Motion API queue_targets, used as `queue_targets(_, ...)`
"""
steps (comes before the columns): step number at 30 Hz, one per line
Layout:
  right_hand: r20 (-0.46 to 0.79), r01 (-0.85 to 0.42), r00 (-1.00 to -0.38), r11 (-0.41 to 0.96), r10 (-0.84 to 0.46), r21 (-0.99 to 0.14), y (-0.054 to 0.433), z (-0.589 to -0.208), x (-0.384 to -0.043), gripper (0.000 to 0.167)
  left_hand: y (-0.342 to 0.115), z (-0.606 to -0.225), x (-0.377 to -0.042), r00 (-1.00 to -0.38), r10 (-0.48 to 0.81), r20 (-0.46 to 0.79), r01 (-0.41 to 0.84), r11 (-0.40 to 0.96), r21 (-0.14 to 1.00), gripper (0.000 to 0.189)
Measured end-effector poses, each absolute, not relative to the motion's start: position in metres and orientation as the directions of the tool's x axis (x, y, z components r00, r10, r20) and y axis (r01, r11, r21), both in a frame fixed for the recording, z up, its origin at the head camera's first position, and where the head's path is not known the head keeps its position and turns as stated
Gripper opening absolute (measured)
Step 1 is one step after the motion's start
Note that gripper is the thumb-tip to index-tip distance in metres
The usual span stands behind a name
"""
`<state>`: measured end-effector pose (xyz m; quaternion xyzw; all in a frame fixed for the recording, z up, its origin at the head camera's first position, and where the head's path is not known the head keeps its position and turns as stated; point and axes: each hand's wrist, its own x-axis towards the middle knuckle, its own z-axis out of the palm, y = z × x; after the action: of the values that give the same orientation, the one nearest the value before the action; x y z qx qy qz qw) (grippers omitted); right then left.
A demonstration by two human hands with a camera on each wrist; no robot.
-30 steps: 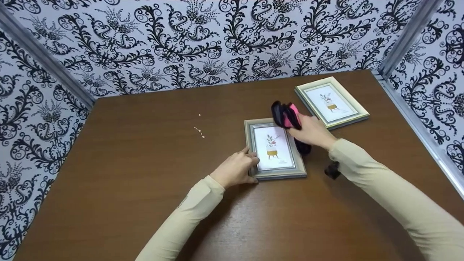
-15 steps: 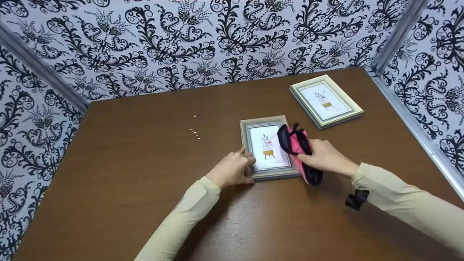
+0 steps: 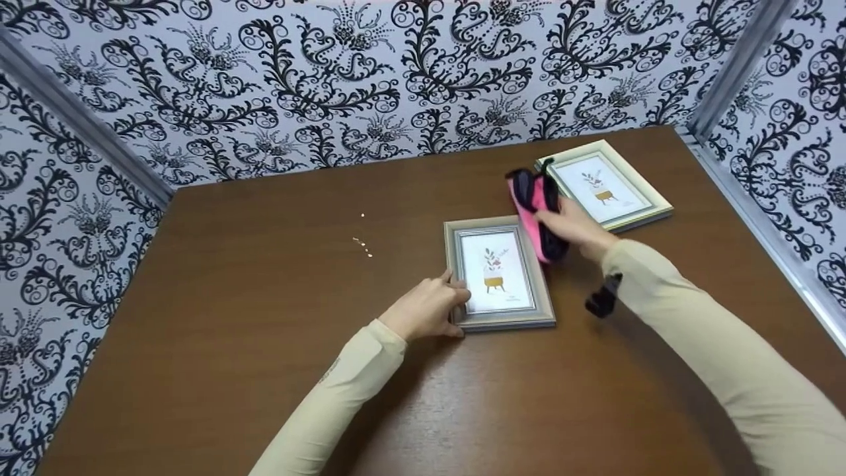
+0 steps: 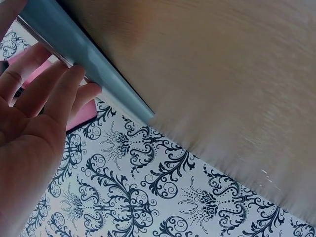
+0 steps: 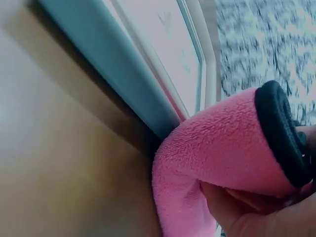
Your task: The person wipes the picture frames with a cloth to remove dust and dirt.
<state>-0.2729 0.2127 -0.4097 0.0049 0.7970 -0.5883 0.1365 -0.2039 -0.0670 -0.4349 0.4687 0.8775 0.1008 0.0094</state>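
A picture frame [image 3: 499, 274] with a plant print lies flat on the table. My left hand [image 3: 426, 307] holds its left side near the front corner, fingertips over the rim and thumb at the near edge. In the left wrist view, the fingers [image 4: 59, 91] lie along the frame's blue-grey side [image 4: 98, 61]. My right hand [image 3: 576, 228] grips a folded pink cloth with black edging [image 3: 531, 228] at the frame's far right corner. The right wrist view shows the fluffy pink cloth [image 5: 212, 143] bent against the frame's outer side [image 5: 118, 64].
A second, similar picture frame [image 3: 644, 182] lies at the back right of the brown table [image 3: 264, 297], just beyond my right hand. Small white specks [image 3: 363, 246] dot the table left of centre. Patterned walls [image 3: 330, 79] stand behind and at both sides.
My right hand with the cloth came from the frame's far edge down its right side toward the near corner, then went back up to the far right corner. The left hand stays put.
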Motion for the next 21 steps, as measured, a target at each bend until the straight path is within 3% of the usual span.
queue_targets(6, -0.184, 0.122, -0.97, 0.34, -0.157, -0.932, 0.214, -0.414, -0.282, 0.046, -0.067, -0.435, -0.203, -0.577, 0.812, 0.086, 0.811, 0.558, 0.173, 0.035)
queue_targets(15, -0.217, 0.129, -0.94, 0.312, -0.263, -0.941, 0.223, -0.416, -0.223, 0.069, -0.064, -0.437, -0.202, -0.593, 0.797, 0.113, 0.802, 0.575, 0.159, 0.034)
queue_targets(21, -0.215, 0.16, -0.94, 0.217, -0.265, -0.963, 0.224, -0.419, -0.185, 0.058, -0.063, -0.437, -0.2, -0.608, 0.787, 0.105, 0.792, 0.592, 0.147, 0.034)
